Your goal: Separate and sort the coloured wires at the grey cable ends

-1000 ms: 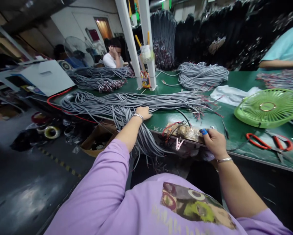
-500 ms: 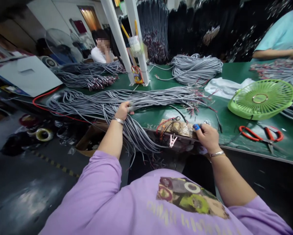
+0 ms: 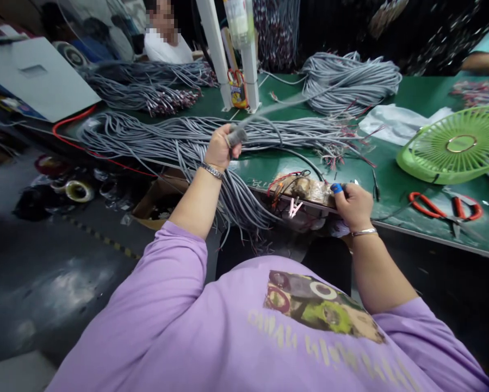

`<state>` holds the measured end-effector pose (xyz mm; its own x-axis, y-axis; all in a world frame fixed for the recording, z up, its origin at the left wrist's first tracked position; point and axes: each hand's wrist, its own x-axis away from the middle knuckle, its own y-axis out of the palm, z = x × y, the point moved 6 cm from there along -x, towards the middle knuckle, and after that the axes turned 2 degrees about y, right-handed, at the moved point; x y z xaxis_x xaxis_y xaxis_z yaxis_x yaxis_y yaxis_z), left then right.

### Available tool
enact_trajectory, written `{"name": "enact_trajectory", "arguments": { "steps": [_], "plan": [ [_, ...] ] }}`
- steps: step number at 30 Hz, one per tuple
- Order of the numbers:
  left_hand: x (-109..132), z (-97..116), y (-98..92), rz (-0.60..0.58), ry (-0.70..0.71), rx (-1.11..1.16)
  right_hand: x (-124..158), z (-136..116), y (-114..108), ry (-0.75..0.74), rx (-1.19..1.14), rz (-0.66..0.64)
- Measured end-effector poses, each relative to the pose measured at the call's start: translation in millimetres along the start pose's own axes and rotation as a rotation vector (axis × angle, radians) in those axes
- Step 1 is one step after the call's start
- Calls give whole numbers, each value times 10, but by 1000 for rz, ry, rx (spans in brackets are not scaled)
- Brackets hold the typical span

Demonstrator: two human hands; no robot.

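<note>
My left hand (image 3: 223,148), with grey covers on its fingertips, is closed on a grey cable (image 3: 273,105) that runs blurred up to the right. Under that hand a long bundle of grey cables (image 3: 154,133) lies across the table, and many of its ends hang over the front edge (image 3: 244,204). My right hand (image 3: 353,202), blue tape around its thumb, is curled at the right end of a tape-wrapped block (image 3: 318,190) at the table edge. What its fingers hold, if anything, is hidden. A pink clip (image 3: 295,207) and thin coloured wires sit at the block's left.
On the green table (image 3: 399,226) are red-handled pliers (image 3: 456,218), a green fan (image 3: 452,144), a plastic bag (image 3: 399,122) and a cable coil (image 3: 350,81). A white post (image 3: 215,54) stands behind the bundle. Co-workers sit across the table. Below stands a cardboard box (image 3: 150,212).
My left hand has risen off the bundle, drawing a grey cable up with it. My right hand stays at the block. The view has tilted down.
</note>
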<state>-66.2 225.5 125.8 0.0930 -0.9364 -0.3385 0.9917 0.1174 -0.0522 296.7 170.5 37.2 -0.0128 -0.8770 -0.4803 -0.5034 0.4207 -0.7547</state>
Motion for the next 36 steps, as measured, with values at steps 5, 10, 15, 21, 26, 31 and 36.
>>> {"name": "enact_trajectory", "arguments": {
  "steps": [5,10,15,21,26,31,36],
  "plan": [
    [120,100,-26,-29,-36,101,-10,25,14,13,8,4],
    [254,319,553,-261,14,-45,-12,19,6,4,18,2],
    [637,598,1223,-489,155,-207,-28,19,16,29,45,-5],
    [1752,748,1505,-930,190,-391,-19,-6,54,6,77,-40],
    [2315,464,1235,-1069,46,-310,-19,-52,93,-19,89,-101],
    [2493,-283,790,-831,-373,-128,11,-94,38,-10,83,-105],
    [2521,-545,657,-707,-496,-94,336,-360,-178,-46,-207,-35]
  ]
}}
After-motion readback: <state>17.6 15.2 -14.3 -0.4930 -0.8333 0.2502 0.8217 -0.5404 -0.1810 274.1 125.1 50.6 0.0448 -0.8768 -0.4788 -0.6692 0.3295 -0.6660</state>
